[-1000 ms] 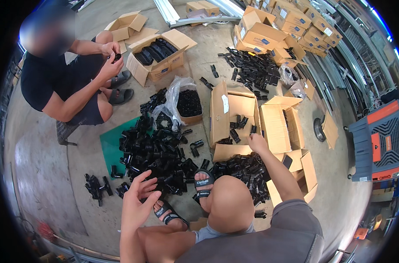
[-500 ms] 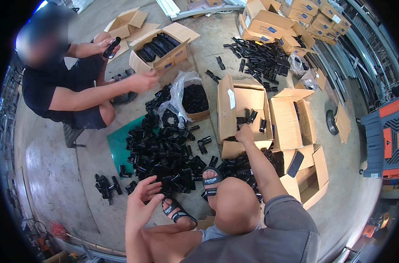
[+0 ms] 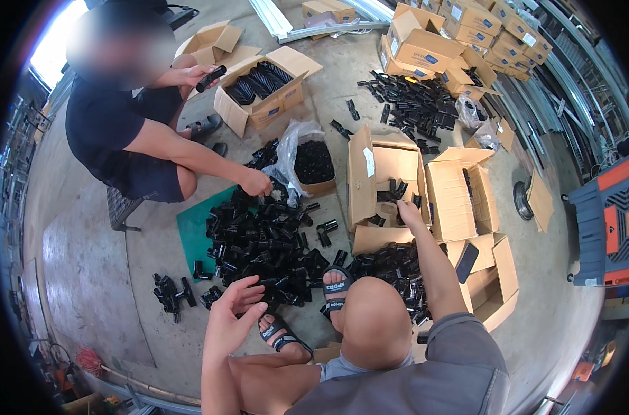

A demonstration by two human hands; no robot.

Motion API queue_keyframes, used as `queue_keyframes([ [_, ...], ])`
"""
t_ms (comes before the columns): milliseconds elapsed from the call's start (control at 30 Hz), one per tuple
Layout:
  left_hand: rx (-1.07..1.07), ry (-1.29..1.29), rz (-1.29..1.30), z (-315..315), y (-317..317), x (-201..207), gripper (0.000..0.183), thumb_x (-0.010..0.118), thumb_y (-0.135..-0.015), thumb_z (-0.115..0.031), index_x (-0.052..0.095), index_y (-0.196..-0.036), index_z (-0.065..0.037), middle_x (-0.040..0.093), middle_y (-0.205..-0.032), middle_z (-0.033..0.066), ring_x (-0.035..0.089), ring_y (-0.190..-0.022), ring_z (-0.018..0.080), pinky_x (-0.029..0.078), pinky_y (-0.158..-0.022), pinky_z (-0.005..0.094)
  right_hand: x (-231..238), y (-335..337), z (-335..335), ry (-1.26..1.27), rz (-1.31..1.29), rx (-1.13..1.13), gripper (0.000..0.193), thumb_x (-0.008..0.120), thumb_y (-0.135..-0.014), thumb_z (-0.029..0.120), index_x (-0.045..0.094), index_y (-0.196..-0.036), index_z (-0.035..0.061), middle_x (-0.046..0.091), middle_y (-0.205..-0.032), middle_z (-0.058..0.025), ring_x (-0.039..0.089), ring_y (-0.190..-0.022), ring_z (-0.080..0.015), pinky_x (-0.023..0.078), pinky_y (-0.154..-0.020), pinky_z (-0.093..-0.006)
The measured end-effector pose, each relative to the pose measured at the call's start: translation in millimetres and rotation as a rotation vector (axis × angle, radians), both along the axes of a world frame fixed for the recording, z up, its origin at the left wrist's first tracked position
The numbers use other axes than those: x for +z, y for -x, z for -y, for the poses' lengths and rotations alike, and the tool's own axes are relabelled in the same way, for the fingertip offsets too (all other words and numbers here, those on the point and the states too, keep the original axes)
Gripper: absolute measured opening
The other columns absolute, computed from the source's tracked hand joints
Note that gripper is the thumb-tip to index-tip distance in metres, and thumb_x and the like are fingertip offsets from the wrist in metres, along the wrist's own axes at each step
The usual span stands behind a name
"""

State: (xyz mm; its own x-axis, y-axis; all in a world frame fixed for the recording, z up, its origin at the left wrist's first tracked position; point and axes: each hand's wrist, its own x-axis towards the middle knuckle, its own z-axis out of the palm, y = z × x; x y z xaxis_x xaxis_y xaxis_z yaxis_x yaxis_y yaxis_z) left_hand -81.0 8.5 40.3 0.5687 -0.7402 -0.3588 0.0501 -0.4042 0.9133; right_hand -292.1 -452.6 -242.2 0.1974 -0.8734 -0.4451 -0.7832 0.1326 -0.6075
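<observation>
My right hand (image 3: 409, 213) reaches into an open cardboard box (image 3: 358, 173) in front of me, beside black T-shaped pipe fittings (image 3: 392, 191) inside it. Its fingertips point away, and whether they grip a fitting is hidden. My left hand (image 3: 233, 315) is held up above the near edge of a large pile of black pipe fittings (image 3: 255, 235), palm bare, fingers apart. A second heap of black fittings (image 3: 390, 266) lies under my right forearm.
At left a seated co-worker (image 3: 121, 131) holds a black fitting (image 3: 211, 79) and reaches to the pile. An open carton of black parts (image 3: 259, 104) stands nearby. More boxes (image 3: 459, 190) and a phone (image 3: 466, 263) are at right. A grey-orange case (image 3: 605, 221) stands farther right.
My right hand has shifted right inside the box. The co-worker's reaching hand has come down from near the carton to the pile. My left hand keeps its open pose.
</observation>
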Motion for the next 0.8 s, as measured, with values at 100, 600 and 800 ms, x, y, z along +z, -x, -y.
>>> queue_keyframes([
  [100, -0.020, 0.001, 0.009, -1, 2, 3, 0.051, 0.069, -0.090, 0.000, 0.054, -0.139, -0.003, 0.068, -0.125, 0.0179, 0.066, -0.115, 0.0246, 0.053, -0.100, 0.0365, 0, 24, 17, -0.220, 0.254, 0.005, 0.057, 0.053, -0.093, 0.046, 0.069, -0.099, -0.0081, 0.071, -0.088, -0.0222, 0.070, -0.074, -0.0312, 0.054, -0.068, -0.0395],
  [600, 0.001, 0.028, 0.116, -8, 12, 10, 0.055, 0.075, -0.088, -0.006, 0.055, -0.138, -0.003, 0.068, -0.126, 0.0176, 0.067, -0.115, 0.0235, 0.055, -0.096, 0.0359, 179, -25, -69, -0.393, 0.799, 0.147, 0.047, 0.062, -0.099, 0.023, 0.048, -0.136, -0.0013, 0.062, -0.094, -0.0089, 0.064, -0.077, -0.0182, 0.055, -0.071, -0.0325],
  [800, -0.029, 0.242, 0.810, 16, 25, 19, 0.069, 0.082, -0.078, -0.006, 0.055, -0.141, -0.002, 0.060, -0.139, 0.0201, 0.064, -0.121, 0.0325, 0.054, -0.097, 0.0375, 296, -96, -208, -0.811, 0.704, 0.588, 0.051, 0.068, -0.098, 0.031, 0.050, -0.136, 0.0013, 0.063, -0.104, -0.0121, 0.070, -0.084, -0.0199, 0.061, -0.074, -0.0337],
])
